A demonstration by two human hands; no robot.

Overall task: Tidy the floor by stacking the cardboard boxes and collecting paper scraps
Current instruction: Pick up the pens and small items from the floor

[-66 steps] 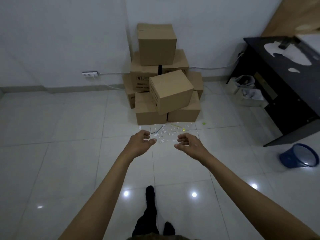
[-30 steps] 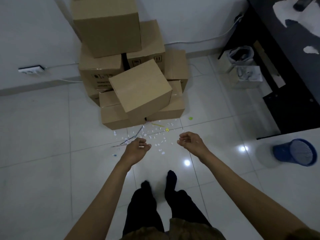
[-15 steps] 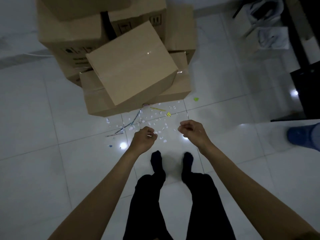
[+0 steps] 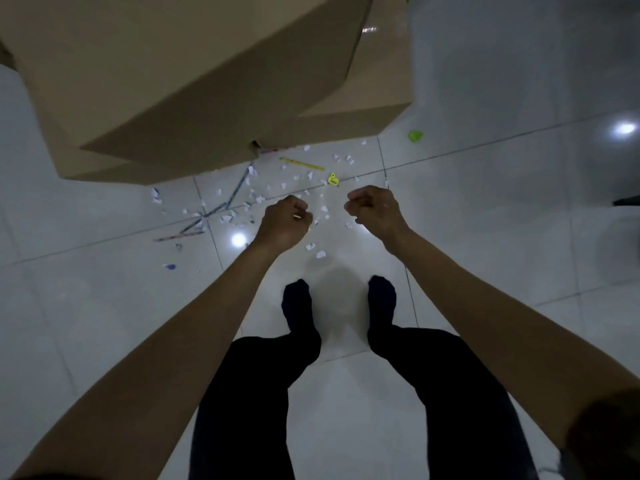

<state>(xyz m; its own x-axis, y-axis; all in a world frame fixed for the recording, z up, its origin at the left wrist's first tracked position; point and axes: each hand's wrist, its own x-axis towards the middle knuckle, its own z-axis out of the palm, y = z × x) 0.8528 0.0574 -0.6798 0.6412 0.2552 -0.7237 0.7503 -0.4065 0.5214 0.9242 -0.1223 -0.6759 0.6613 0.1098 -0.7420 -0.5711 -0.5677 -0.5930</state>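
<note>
floor ahead: paper scraps [image 4: 242, 206] scattered on open tile, reachable from above | far side: cardboard boxes [image 4: 194, 81] overhang, blocking forward reach | right: bare floor [image 4: 502, 220], green scrap [image 4: 415, 135] apart | dark edge far right, possibly furniture

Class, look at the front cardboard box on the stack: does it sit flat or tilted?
Tilted. The front cardboard box rests askew on the lower boxes, one corner overhanging toward the paper scraps.

Both arms outstretched; left hand [image 4: 284, 221], right hand [image 4: 374, 210] fisted.
</note>
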